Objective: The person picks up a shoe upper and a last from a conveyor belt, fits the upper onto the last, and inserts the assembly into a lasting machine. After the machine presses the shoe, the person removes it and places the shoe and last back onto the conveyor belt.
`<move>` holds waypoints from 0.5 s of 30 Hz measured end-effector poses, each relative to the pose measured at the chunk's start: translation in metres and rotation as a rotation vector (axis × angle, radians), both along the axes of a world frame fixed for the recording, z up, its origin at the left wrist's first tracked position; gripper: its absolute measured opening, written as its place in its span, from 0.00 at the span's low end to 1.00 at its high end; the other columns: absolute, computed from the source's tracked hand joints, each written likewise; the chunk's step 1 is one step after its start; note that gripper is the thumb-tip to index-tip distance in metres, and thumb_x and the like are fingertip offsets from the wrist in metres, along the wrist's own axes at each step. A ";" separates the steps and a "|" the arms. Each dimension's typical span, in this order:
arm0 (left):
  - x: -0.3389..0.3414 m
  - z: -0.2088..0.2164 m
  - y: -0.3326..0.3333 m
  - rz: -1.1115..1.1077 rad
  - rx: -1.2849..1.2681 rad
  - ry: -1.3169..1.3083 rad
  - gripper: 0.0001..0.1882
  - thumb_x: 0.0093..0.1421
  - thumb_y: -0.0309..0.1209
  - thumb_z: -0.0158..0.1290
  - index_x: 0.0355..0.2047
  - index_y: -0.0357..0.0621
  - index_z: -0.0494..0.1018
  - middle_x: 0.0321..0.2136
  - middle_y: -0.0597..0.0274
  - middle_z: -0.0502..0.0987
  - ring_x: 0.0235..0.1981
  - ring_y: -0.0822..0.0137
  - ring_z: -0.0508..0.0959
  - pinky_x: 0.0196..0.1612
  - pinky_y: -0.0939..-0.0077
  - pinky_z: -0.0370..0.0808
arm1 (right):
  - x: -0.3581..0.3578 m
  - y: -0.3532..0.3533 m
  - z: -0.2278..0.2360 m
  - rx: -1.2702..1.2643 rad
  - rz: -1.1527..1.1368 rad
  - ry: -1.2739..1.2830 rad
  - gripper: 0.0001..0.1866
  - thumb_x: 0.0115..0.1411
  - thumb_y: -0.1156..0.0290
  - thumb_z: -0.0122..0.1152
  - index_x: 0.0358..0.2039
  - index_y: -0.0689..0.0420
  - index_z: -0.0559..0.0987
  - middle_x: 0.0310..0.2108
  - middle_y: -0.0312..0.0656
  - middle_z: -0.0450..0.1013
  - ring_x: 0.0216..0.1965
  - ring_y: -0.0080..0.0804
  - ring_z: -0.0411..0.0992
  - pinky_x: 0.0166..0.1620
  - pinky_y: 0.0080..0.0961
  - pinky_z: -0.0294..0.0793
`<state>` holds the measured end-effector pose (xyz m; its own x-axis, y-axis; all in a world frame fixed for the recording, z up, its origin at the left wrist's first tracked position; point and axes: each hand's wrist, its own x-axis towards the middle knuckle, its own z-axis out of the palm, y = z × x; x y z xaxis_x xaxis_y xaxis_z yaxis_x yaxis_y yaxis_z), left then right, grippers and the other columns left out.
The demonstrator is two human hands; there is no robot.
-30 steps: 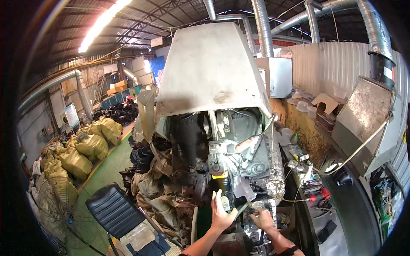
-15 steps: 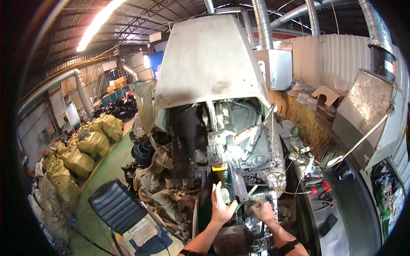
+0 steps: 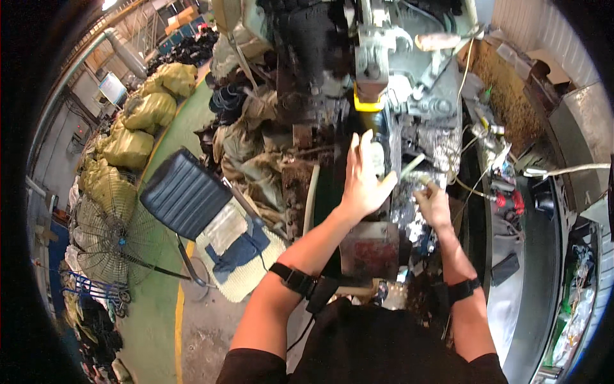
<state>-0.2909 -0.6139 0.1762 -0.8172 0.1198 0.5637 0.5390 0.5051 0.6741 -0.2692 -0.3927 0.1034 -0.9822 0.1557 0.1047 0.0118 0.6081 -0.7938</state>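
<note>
The open left hand (image 3: 364,182) has its fingers stretched forward and its thumb apart. It lies beside a dark, glossy, rounded piece (image 3: 378,128) with a pale patch, under the yellow collar (image 3: 369,105) of a grimy machine (image 3: 371,61). Whether the palm touches that piece is hidden. To the right, my right hand (image 3: 435,206) has its fingers curled together over a shiny, foil-like surface (image 3: 409,208); what they hold, if anything, I cannot make out. A pale, thin stick (image 3: 412,166) slants between the two hands.
A black ribbed chair (image 3: 185,195) and a wire fan (image 3: 120,240) stand left, near yellow sacks (image 3: 131,144). Crumpled brown cloth (image 3: 246,153) piles beside the machine. At right, a bench holds a red-handled tool (image 3: 515,203) and a dark, flat phone-like object (image 3: 505,269).
The view has tipped down, so the machine sits higher and my arms and torso show more. Both hands keep much the same pose beside the machine.
</note>
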 end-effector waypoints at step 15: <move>0.048 -0.130 -0.245 0.600 -0.045 -0.331 0.13 0.64 0.36 0.53 0.40 0.41 0.79 0.29 0.47 0.82 0.29 0.55 0.83 0.35 0.66 0.76 | 0.010 -0.015 0.006 -0.067 -0.006 -0.041 0.23 0.57 0.74 0.64 0.54 0.60 0.77 0.26 0.43 0.80 0.27 0.23 0.75 0.34 0.24 0.74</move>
